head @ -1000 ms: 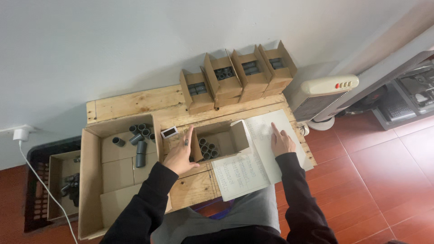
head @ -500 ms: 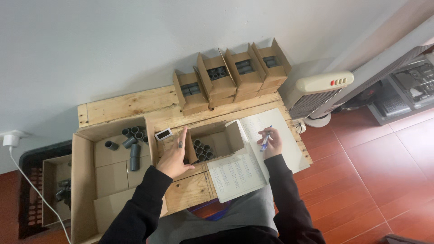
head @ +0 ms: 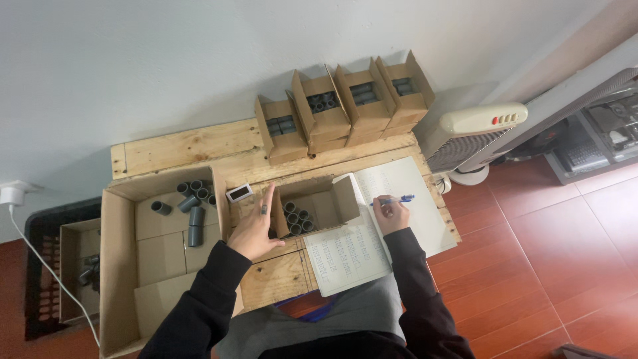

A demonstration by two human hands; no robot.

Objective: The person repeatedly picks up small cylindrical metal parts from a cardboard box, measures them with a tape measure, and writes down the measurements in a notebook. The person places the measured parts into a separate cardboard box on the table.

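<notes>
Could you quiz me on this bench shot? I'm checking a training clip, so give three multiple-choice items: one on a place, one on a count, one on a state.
1. Where does the left hand rest?
A. On the small open box's left flap
B. On the notebook
C. Inside the big box

2. How many small boxes stand in the row by the wall?
A. Two
B. Four
C. Six

3. What is the right hand doing?
A. Lying flat and empty
B. Holding a blue pen over the open notebook
C. Gripping a grey tube

Answers: 1 A, the fingers lie along that flap. 2 B, four open boxes stand side by side. 3 B, the pen sits in its fingers above the page.
</notes>
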